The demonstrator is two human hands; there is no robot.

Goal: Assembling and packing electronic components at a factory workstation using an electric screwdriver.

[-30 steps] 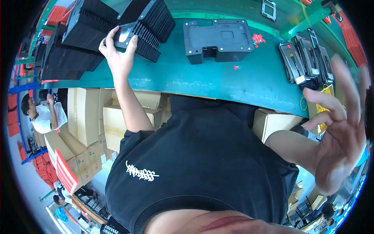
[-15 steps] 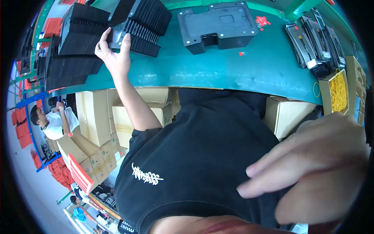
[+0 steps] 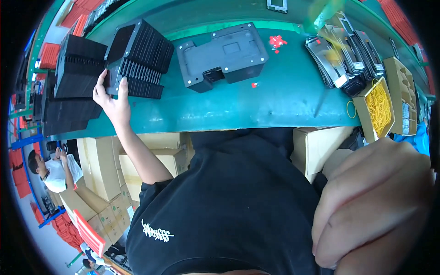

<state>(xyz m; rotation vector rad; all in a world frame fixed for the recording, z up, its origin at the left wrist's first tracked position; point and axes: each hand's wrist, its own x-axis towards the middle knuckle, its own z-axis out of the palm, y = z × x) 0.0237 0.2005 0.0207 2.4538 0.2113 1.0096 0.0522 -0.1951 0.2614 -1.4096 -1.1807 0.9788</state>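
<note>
Head view: the left hand [image 3: 112, 98] reaches out over the green bench [image 3: 275, 101], fingers clamped on the near end of a row of black trays [image 3: 140, 62]. The row runs diagonally, up-left. The right hand [image 3: 373, 206], close to the lens, is curled loosely, holding nothing visible.

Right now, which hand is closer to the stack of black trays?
The left. The left hand is on the stack of black trays, gripping one at its near end. The right hand is far off, curled into a fist close to the camera, below the table edge.
</note>
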